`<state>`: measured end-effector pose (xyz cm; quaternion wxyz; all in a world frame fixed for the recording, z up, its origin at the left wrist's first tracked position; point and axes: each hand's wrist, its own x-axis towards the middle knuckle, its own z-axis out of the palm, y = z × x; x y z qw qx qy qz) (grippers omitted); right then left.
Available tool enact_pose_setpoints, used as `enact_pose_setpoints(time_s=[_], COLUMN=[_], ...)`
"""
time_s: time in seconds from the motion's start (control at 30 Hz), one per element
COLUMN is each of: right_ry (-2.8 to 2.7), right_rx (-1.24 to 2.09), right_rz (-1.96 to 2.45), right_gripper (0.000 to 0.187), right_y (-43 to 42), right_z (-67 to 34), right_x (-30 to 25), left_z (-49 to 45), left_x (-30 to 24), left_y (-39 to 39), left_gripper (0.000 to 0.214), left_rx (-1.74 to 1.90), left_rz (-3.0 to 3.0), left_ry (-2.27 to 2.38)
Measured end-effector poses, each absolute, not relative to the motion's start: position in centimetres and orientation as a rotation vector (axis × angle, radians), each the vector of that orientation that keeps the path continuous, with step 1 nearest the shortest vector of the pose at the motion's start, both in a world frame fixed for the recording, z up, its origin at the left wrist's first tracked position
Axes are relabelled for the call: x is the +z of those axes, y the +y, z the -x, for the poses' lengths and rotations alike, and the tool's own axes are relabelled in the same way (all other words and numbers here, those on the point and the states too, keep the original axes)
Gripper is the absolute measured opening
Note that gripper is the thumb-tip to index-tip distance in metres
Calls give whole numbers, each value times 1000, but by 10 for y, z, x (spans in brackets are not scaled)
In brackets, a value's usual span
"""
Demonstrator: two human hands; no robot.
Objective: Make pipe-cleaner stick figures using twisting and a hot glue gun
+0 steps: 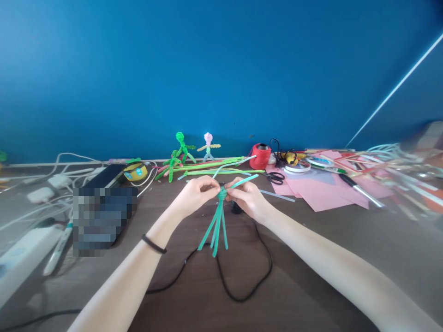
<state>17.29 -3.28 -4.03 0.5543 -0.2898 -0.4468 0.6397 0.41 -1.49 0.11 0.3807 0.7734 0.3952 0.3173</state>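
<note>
A teal pipe cleaner figure (222, 193) hangs between my two hands above the table, its top wound into a small ball and several straight stems dangling below. My left hand (197, 193) pinches the ball from the left with thumb and forefinger. On the other side, my right hand (249, 198) grips the ball's right edge, and a light teal stem end sticks out up and right past its fingers. Behind the hands lie several loose green pipe cleaners (221, 172). A green pipe cleaner figure (180, 145) and a pink-headed one (208, 145) stand by the wall.
A black cable (242, 299) loops over the table under the hands. Scissors (277, 178), a red object (260, 157), tape rolls (298, 168), pink paper (325, 198) and a marker (362, 190) lie right. Chargers (43, 194), a power strip (27, 258) and a yellow item (135, 171) are left.
</note>
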Motion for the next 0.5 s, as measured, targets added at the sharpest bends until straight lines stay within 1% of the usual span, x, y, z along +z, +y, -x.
enact_pose_setpoints(time_s=[0.3, 0.5], right_ry=[-1085, -1138], right_rx=[1501, 1479], right_rz=[680, 719], right_gripper=[13, 14], right_y=[-33, -34], right_z=[-174, -175], right_x=[-41, -42], left_z=[-6, -6], left_x=[-6, -6], left_y=[-11, -11], left_gripper=[21, 22], left_rx=[766, 740], left_rz=[-1656, -1615], left_ry=[974, 1031])
